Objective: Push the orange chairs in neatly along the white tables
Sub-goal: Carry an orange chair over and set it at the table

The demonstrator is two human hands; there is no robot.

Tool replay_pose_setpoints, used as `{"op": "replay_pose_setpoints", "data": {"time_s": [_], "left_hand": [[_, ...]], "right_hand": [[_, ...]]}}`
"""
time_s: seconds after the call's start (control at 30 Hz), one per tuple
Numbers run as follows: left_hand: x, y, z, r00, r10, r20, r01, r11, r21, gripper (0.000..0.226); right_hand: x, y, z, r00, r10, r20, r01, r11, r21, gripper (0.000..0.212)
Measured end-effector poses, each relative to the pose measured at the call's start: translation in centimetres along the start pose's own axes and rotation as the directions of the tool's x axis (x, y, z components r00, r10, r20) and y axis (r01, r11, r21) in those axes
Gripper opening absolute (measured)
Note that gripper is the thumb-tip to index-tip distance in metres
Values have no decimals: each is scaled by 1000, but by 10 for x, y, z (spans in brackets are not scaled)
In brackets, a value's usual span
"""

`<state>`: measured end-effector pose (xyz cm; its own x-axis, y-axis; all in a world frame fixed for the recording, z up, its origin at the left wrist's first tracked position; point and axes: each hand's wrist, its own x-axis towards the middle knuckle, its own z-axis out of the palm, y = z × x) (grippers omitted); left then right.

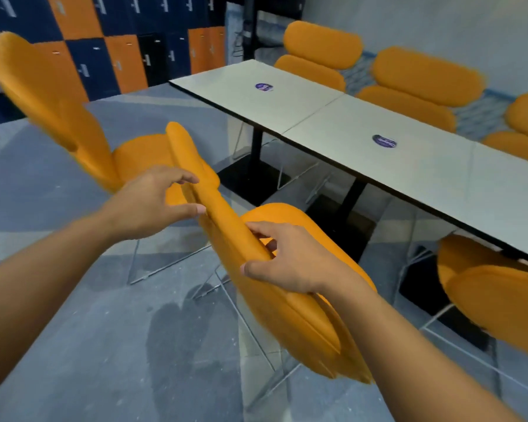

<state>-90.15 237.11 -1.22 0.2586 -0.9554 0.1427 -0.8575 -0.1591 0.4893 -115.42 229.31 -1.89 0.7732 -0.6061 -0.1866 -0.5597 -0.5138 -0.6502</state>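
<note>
Lockers (89,56), blue and orange, are cut off at the upper left. Below them a smeared left chair (58,95) is seen well apart from the tables. The middle chair (226,229), smooth orange with rounded pads and thin wire legs, is blurred too; it is set short of the white tables (333,123), angled to them. Its backrest rim is pinched by the left hand (147,205) and gripped by the right hand (290,263). Round purple stickers (384,141) cannot be read. A right chair (485,287) is cropped by the frame.
</note>
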Motion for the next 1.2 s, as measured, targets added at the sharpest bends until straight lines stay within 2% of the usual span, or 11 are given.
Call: {"op": "replay_pose_setpoints", "data": {"time_s": [0.07,0.13,0.27,0.43,0.6,0.77,0.87,0.97,1.1,1.2], "left_hand": [[6,-4,-6,994,89,59,-90,996,14,75],[11,-11,-10,978,162,134,-167,986,21,83],[21,-23,-9,946,209,248,-234,970,74,90],[35,-26,2,919,253,301,-309,938,155,93],[50,-26,15,888,319,332,-401,889,219,100],[70,-23,31,864,396,310,-479,838,264,105],[81,-22,34,849,451,277,-517,817,255,96],[92,-14,40,840,484,247,-534,819,212,86],[100,2,54,831,512,218,-552,806,213,84],[105,18,67,833,519,190,-552,803,224,85]], "right_hand": [[-4,-8,3,998,53,-37,-53,999,4,58],[-8,-18,8,991,105,-80,-107,994,-17,63],[-9,-32,20,960,235,-153,-251,964,-92,72],[-12,-46,34,905,339,-257,-397,890,-223,75],[-9,-45,56,846,355,-398,-507,765,-396,73],[2,-34,58,785,273,-556,-559,699,-446,66],[3,-25,50,770,217,-600,-555,693,-460,68],[2,-13,38,757,204,-621,-568,675,-470,71],[-3,7,19,760,233,-607,-577,671,-465,77],[-11,27,1,750,263,-606,-598,662,-453,91]]}}
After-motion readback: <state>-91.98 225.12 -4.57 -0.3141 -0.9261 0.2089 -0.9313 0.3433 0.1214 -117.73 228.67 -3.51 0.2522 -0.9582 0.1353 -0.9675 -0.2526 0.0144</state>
